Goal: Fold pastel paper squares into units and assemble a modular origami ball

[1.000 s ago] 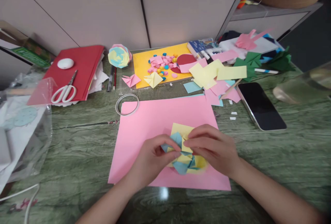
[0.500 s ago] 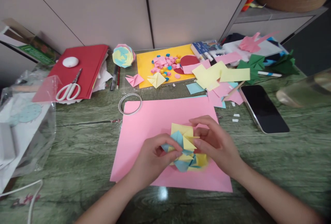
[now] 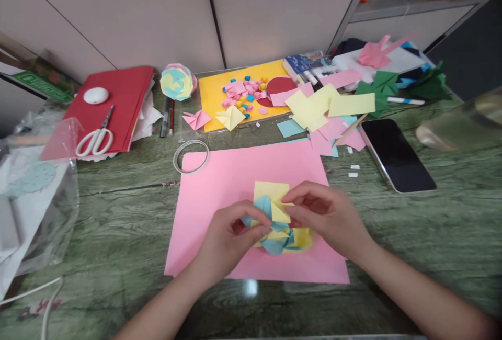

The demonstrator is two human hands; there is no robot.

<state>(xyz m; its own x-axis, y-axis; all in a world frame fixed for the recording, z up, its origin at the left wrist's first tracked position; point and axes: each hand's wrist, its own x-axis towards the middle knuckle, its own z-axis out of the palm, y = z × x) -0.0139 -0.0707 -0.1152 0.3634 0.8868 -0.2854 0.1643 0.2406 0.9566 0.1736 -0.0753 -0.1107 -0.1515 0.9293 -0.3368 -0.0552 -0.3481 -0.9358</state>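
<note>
Over the pink paper sheets [image 3: 207,209] is a yellow and blue folded-paper model [image 3: 274,243], made of several interlocked pieces. My left hand [image 3: 231,233] pinches its left side between thumb and index finger. With thumb and fingertips, my right hand [image 3: 327,214] grips a yellow folded flap [image 3: 280,211] on the model's upper right. A flat yellow square part [image 3: 270,190] stands out at the top. The fingers of both hands hide some of the folds.
A roll of clear tape [image 3: 191,157] lies on the sheets' upper left corner. Behind are white-handled scissors [image 3: 94,142] on a red folder [image 3: 121,99], a finished paper ball [image 3: 178,82], yellow paper strips [image 3: 314,105] and a phone [image 3: 398,156]. A bottle [image 3: 463,125] lies far right.
My right fingers have closed in on the yellow flap and shifted slightly left and down. The left hand keeps its pinch on the model. The whole view has shifted a little.
</note>
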